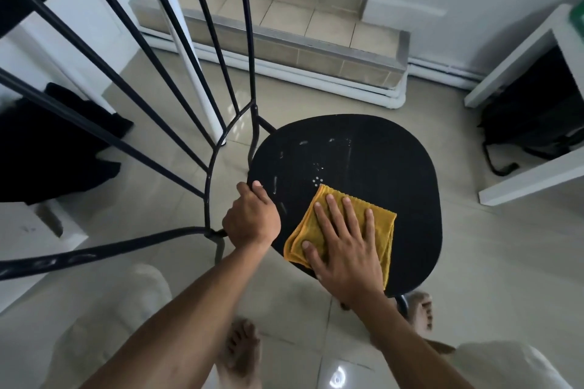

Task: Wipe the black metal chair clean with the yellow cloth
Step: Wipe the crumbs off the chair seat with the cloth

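Note:
The black metal chair (363, 161) stands in the middle of the head view, its round seat marked with pale dusty streaks near the back. Its barred backrest (158, 66) rises to the left. A folded yellow cloth (380, 224) lies on the near part of the seat. My right hand (344, 243) presses flat on the cloth with straight, spread fingers. My left hand (251, 215) grips the seat's left edge, next to where the backrest frame joins it.
Tiled steps (284, 31) rise behind the chair. A white shelf unit (521, 69) with a black bag (537, 123) stands at the right. Dark clothing (47, 148) lies on white furniture at the left. My bare feet (243, 354) stand on the glossy tiled floor.

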